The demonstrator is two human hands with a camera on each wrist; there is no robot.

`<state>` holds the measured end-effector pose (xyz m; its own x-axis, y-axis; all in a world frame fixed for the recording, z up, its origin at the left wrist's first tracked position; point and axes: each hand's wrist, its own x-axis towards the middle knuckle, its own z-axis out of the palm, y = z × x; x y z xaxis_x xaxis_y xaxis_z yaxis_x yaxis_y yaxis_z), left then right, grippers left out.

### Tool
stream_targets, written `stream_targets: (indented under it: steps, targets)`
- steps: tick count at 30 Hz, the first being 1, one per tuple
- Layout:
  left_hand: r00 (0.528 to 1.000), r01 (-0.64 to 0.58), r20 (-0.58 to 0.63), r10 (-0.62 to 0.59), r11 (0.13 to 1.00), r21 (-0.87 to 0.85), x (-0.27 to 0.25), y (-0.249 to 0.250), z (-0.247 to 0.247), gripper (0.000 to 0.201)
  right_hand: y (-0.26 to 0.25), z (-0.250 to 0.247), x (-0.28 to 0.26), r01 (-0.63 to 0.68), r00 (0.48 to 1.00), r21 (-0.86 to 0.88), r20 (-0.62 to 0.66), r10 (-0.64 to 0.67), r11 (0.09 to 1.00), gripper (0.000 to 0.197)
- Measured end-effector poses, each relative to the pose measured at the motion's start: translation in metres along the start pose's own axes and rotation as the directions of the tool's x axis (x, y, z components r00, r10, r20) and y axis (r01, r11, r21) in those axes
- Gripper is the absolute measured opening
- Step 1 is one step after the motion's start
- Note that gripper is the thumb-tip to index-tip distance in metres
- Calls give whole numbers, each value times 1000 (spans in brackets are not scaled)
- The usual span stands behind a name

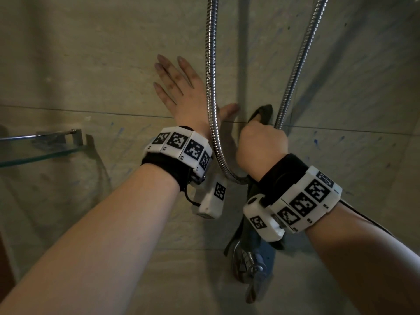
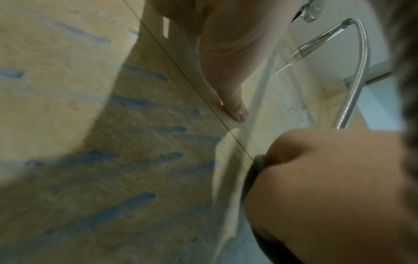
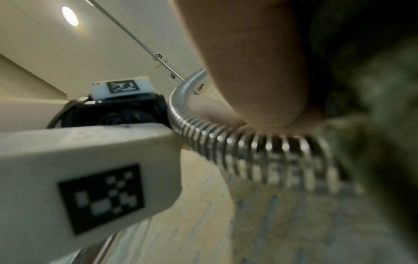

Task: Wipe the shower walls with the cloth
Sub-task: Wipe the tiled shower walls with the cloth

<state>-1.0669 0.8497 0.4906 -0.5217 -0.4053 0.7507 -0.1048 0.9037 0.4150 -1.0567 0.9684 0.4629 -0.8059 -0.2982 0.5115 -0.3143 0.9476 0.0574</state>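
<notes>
The right hand (image 1: 261, 145) has its fingers curled round the dark cloth (image 1: 263, 112), pressing it on the wall (image 1: 91, 64), its length hanging downward. The left hand (image 1: 181, 92) lies flat, fingers spread. A metal hose (image 1: 212, 87) loops between both wrists. A glass shelf (image 1: 34, 153) sits left, a tap (image 1: 250, 262) below.

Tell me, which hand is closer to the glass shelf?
Left. The left hand lies flat on the wall, just right of the glass shelf. The right hand, gripping the cloth, is farther right, past the hose.
</notes>
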Motion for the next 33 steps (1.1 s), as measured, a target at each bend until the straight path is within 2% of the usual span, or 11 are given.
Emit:
stream_targets:
  steps: [4, 7, 11, 17, 23, 28, 33]
  targets:
    - [1000, -3, -4, 3, 1000, 10, 0, 0, 0, 136, 6, -6, 12, 11, 996, -24, -85, -13, 1000, 68]
    - [1000, -1, 0, 1, 1000, 18, 1, 0, 0, 137, 15, -13, 21, -6, 991, -24, -134, 3, 1000, 64]
    - [999, 35, 18, -36, 999, 40, 1, 3, -1, 137, 22, -13, 24, -93, 989, 30, -109, 96, 995, 68]
    - [999, 42, 28, -44, 998, 54, 1, 4, -1, 138, 21, 0, 17, -166, 984, 50, -59, 169, 985, 70]
    - [1000, 19, 19, -20, 999, 45, 1, 2, -1, 138, 4, -1, 6, -25, 998, 22, -62, 27, 999, 44]
    - [999, 36, -31, -34, 997, 75, 0, 3, 1, 138, 3, -11, 16, 26, 993, -8, -114, -26, 1000, 64]
    - [999, 31, 34, -33, 998, 58, 0, 2, -3, 137, 15, -19, 29, -13, 989, -21, -150, 10, 1000, 62]
